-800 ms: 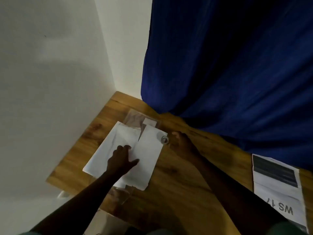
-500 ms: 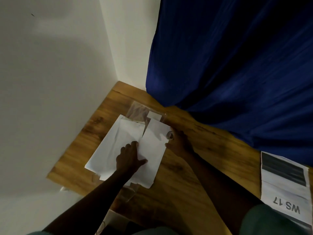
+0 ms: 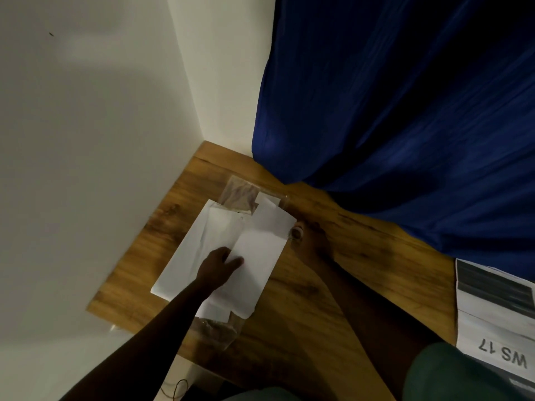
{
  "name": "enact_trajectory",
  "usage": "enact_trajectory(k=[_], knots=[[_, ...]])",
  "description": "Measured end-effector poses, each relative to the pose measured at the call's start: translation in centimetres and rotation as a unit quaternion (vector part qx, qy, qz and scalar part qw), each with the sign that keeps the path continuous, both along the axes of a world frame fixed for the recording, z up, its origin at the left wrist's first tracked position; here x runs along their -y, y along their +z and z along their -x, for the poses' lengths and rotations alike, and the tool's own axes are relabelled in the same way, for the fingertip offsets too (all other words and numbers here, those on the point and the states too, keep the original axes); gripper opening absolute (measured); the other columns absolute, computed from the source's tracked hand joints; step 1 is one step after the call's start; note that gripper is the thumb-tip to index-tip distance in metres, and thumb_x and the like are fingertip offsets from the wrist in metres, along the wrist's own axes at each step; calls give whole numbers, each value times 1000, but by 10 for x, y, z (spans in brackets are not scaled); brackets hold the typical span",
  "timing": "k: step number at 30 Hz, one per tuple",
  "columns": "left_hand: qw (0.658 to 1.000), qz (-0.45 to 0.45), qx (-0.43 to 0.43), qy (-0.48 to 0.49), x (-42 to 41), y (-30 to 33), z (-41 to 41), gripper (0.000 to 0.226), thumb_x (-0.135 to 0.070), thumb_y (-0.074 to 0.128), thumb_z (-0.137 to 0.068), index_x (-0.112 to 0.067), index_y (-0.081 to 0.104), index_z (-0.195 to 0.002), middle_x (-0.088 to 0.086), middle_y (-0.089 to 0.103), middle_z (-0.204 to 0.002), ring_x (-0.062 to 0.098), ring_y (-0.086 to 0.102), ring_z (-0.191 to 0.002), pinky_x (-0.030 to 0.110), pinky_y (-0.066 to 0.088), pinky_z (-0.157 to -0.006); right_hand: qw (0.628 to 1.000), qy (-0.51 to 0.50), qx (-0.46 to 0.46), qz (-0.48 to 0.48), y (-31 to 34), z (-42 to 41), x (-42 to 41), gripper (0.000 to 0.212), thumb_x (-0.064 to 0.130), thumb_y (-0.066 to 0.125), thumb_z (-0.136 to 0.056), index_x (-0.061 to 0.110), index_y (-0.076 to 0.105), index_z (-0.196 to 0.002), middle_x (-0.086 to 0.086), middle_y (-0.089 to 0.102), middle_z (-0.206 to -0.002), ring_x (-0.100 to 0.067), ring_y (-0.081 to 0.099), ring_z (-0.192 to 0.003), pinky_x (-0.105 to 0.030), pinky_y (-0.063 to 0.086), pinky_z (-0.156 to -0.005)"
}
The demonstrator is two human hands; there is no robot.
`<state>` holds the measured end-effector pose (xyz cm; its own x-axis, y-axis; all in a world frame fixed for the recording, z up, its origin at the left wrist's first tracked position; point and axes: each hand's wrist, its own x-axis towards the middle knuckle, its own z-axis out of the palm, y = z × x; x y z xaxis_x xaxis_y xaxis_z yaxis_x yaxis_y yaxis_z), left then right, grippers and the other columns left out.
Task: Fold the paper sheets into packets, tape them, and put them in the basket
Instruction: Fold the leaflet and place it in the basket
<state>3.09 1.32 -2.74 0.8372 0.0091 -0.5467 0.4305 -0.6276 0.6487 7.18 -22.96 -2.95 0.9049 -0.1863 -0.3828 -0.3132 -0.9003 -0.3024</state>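
Observation:
A folded white paper packet [image 3: 257, 256] lies on top of a stack of white sheets [image 3: 199, 241] at the left end of the wooden table [image 3: 304, 314]. My left hand [image 3: 217, 267] presses flat on the packet's left edge, fingers spread. My right hand [image 3: 309, 238] sits at the packet's upper right corner, closed around a small clear roll of tape [image 3: 296, 232]. No basket is in view.
A clear plastic sleeve [image 3: 240, 195] pokes out from under the sheets at both ends. A printed sheet marked "WS 17" [image 3: 495, 322] lies at the right edge. A blue curtain [image 3: 405, 111] hangs over the table's far side; white walls close the left corner.
My right hand with the tape roll has moved in to the packet's upper right corner. My left hand has slid slightly onto the packet's edge. The camera view shifted a little.

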Motion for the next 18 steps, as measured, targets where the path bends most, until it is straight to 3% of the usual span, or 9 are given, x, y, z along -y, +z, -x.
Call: enact_trajectory(k=[3,6,10,14,18], knots=[[999,27,-12,24,-5,3,-2,37,-43,64,-93,-13,62,-115,7,64,-116,24,60,-103,42,50,-94,1000,9,-4,-21,4,1,2,76,39,61,-95,22,18,-156,-11,23,-161,-29,26,-147,-40,22,-119],[999,6,14,47,-6,11,1,35,-39,64,-94,-12,61,-116,9,64,-117,22,58,-100,40,49,-91,999,9,-43,-32,14,4,7,95,45,63,-91,24,-1,-158,-12,11,-164,-32,17,-150,-47,17,-122],[995,9,78,60,-5,37,8,34,-35,62,-96,-10,60,-118,9,65,-114,22,58,-96,38,47,-85,991,-3,-9,-137,24,32,19,102,35,70,-89,23,-4,-158,-9,7,-165,-30,15,-151,-45,19,-121],[976,54,193,81,0,79,13,34,-41,63,-92,-14,57,-113,3,67,-103,19,65,-87,34,53,-74,971,-60,13,-230,30,80,33,94,28,68,-92,26,1,-157,-6,10,-165,-27,21,-149,-37,24,-117],[957,204,194,78,35,115,17,24,-18,67,-93,-8,59,-114,4,72,-106,17,71,-93,38,59,-79,917,-174,13,-358,58,114,40,61,30,58,-99,19,30,-152,-8,30,-159,-26,35,-142,-18,35,-104]])
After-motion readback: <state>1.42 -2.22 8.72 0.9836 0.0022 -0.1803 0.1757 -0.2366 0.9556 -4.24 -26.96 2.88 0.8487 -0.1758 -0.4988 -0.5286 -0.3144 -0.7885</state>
